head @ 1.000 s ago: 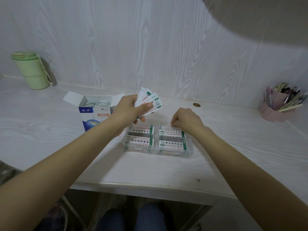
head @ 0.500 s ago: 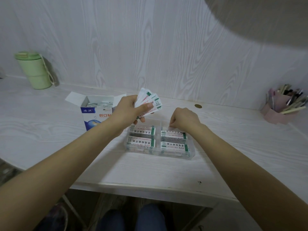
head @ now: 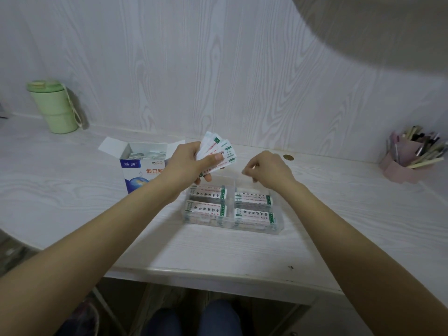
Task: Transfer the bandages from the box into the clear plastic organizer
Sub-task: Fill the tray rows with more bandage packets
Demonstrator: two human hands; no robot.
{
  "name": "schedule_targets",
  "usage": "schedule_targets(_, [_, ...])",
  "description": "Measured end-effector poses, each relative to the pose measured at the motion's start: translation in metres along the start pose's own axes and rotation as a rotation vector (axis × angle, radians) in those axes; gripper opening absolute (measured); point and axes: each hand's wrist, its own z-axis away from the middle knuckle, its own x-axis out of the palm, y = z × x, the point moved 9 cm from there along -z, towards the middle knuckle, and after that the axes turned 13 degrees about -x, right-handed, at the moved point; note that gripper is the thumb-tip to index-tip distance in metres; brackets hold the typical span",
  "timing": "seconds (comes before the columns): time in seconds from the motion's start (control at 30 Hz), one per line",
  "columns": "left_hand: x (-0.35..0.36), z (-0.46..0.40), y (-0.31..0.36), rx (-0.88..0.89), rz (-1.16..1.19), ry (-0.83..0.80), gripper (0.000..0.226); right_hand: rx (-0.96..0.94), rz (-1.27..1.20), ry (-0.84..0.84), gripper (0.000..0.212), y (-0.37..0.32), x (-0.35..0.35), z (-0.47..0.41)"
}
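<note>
Clear plastic formed the organizer (head: 278, 221), which lay on the table (head: 218, 251) just in front of both hands, its four near compartments each topped by a bandage with its long axis running left to right. We saw the left hand (head: 186, 163) above the organizer's far-left corner, its grip pinching a fan of bandages (head: 218, 151) between thumb and fingers; the fan pointed up and to the right, tilted against the axis of the stacks below. The right hand (head: 269, 168) hovered just beside the fan, over the far-right corner, fingers curled; whether its grip held anything we could not tell. The box (head: 140, 166) stood open to the left, touching or nearly touching the left wrist, with more bandages inside. We judged that the coming move turned on the short gap between fan and right fingertips, and that any strip taken would need turning level before lying flat in a compartment.
</note>
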Motion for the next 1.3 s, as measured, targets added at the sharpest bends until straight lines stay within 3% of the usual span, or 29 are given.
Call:
schedule_targets(0.1, [0.001, 0.003, -0.001, -0.007, -0.002, -0.001, 0.021, 0.009, -0.551, 0.219, 0.018, -0.015, -0.017, 0.015])
schedule_targets(0.2, [0.008, 0.008, 0.0, -0.003, -0.006, -0.024, 0.02, 0.021, -0.942, 0.161, 0.018, -0.037, -0.009, 0.03])
schedule_targets(0.47, [0.02, 0.02, -0.007, -0.089, 0.139, -0.103, 0.027, -0.012, -0.947, 0.236, 0.009, -0.042, -0.008, 0.049])
schedule_targets(0.67, [0.006, 0.025, -0.007, -0.088, 0.106, 0.008, 0.026, -0.064, -0.961, 0.302, 0.025, -0.049, -0.01, 0.058])
schedule_targets(1.3, [-0.034, 0.036, -0.014, -0.082, 0.08, 0.061, 0.014, -0.069, -0.897, 0.313, 0.015, -0.075, 0.002, 0.051])
